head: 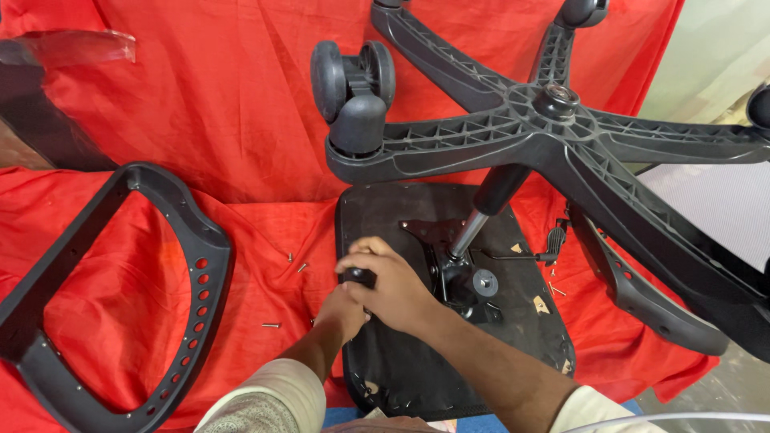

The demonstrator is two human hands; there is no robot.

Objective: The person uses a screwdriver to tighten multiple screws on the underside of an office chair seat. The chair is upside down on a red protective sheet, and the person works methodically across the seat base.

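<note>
Black knob (358,277) gripped between both hands, seat underside (401,361) beneath

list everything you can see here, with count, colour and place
chair seat: one, black, upside down at centre
tilt mechanism: one, black, on the seat's underside
gas lift: one, black and silver, rising from the mechanism
star base: one, black, tipped above the seat
twin-wheel caster: one fully shown, black, on the base's left leg
armrest frame: one, black, far left
second armrest: one, black, right of seat
loose screws: several, metal, on the cloth
cloth: one, red, under everything
black knob: one, under right hand
left hand: below the knob
right hand: gripping the knob
</note>
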